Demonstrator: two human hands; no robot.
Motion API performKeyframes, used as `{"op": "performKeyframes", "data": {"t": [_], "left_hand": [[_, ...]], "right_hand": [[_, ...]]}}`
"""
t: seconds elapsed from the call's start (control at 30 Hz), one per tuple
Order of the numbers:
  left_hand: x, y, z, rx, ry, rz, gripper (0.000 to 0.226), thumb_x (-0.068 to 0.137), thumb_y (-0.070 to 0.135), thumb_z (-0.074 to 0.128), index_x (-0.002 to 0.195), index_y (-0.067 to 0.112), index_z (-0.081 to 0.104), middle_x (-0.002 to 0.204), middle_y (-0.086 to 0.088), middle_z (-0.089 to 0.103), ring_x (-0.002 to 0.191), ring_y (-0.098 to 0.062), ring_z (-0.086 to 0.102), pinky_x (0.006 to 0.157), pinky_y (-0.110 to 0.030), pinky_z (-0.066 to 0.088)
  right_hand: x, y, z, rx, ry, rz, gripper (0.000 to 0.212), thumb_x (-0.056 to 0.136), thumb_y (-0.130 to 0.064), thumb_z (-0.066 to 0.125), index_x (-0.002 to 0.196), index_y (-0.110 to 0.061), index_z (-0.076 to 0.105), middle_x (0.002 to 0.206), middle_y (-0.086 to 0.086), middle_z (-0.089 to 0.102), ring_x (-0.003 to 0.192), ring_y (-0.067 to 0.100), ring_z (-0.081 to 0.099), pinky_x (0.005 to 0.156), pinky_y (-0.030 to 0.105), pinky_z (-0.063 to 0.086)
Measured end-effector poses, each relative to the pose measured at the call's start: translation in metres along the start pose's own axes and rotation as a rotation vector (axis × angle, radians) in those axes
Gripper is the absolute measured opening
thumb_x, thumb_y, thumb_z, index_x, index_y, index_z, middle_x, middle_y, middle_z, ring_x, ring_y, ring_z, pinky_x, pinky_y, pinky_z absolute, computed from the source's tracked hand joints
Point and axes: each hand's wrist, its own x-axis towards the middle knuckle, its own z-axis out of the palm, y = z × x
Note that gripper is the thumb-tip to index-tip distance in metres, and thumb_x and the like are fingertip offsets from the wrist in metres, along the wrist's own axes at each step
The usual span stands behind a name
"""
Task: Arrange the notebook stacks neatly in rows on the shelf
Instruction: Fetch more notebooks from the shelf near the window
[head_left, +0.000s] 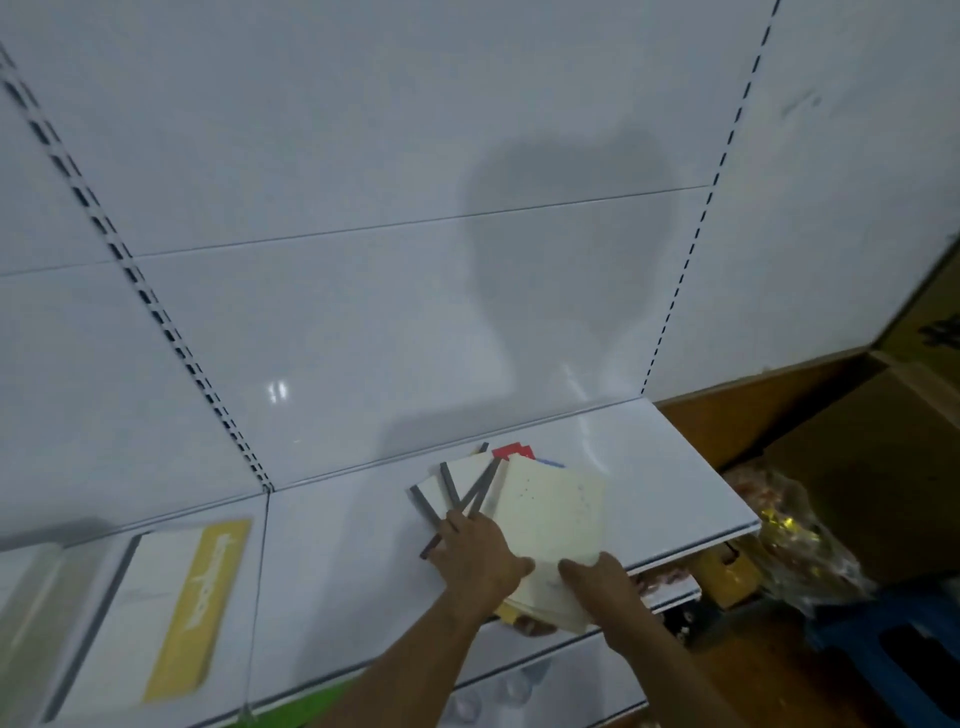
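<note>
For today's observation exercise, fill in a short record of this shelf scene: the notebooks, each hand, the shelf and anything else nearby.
notebooks: a fanned, untidy pile of cream notebooks with grey spines, overhanging the front edge
left hand: left hand rests flat on the pile's left side
right hand: right hand grips the pile's near edge
shelf: white shelf
nearby: yellow-banded stack at left, lying flat
</note>
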Motion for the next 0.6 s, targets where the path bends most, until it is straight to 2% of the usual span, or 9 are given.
{"op": "performKeyframes", "data": {"t": [0.1,0.23,0.33,0.47,0.6], "left_hand": [[-0.007,0.003,0.007,-0.042,-0.005,-0.015,0.105,0.065,0.064,0.072,0.142,0.009,0.027,0.149,-0.013,0.024,0.139,-0.031,0.023,0.109,-0.051,0.028],[-0.017,0.006,0.016,-0.116,0.038,-0.006,0.096,0.067,0.058,0.073,0.138,0.012,0.028,0.141,-0.01,0.038,0.131,-0.028,0.035,0.104,-0.045,0.032],[-0.022,0.008,0.021,-0.054,0.074,0.019,0.089,0.07,0.063,0.065,0.135,0.013,0.032,0.14,-0.01,0.034,0.131,-0.028,0.031,0.103,-0.045,0.031],[-0.027,0.011,0.027,0.033,0.032,0.013,0.086,0.068,0.068,0.062,0.131,0.014,0.04,0.14,-0.012,0.033,0.131,-0.03,0.029,0.104,-0.046,0.03],[-0.036,0.02,0.03,-0.006,0.065,0.012,0.079,0.072,0.062,0.065,0.128,0.013,0.04,0.137,-0.01,0.036,0.13,-0.028,0.031,0.103,-0.046,0.029]], "right_hand": [[-0.002,0.004,-0.008,0.07,-0.036,-0.021,0.036,0.076,-0.018,0.06,0.108,-0.003,0.057,0.084,-0.001,0.06,0.075,0.013,0.057,0.048,0.02,0.042],[-0.006,0.01,-0.01,0.136,-0.011,-0.01,0.022,0.084,-0.009,0.054,0.106,-0.006,0.051,0.083,-0.001,0.056,0.074,0.014,0.054,0.052,0.021,0.04],[-0.009,0.017,-0.016,0.171,0.038,-0.025,0.02,0.088,-0.013,0.053,0.106,-0.01,0.045,0.084,-0.004,0.053,0.075,0.011,0.051,0.053,0.021,0.037],[-0.012,0.029,-0.023,0.171,0.042,-0.042,0.025,0.088,-0.014,0.053,0.113,-0.012,0.047,0.095,0.003,0.057,0.081,0.016,0.053,0.063,0.027,0.041],[-0.01,0.035,-0.029,0.198,0.043,0.003,0.018,0.089,-0.012,0.052,0.106,-0.012,0.046,0.086,0.0,0.053,0.077,0.015,0.05,0.056,0.025,0.038]]}}
